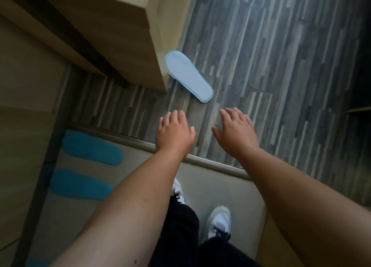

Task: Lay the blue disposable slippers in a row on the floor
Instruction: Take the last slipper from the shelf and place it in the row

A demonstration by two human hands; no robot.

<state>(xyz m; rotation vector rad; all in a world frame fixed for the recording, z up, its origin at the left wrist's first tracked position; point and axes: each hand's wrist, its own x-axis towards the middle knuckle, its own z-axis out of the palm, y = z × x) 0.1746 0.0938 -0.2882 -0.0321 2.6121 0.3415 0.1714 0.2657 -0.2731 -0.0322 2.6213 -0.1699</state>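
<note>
Head view is showing the left hand (173,133) and right hand (235,131) reaching out palm-down over the striped floor (281,65), fingers loosely spread and holding nothing. One pale slipper (188,79) is lying sole-up beside the wooden cabinet (112,35). Two blue slippers (92,147) are lying side by side on the beige mat (140,160).

A blue slipper (38,263) is being cut off by the frame's bottom-left edge; the left forearm is hiding part of one white shoe (178,190).
</note>
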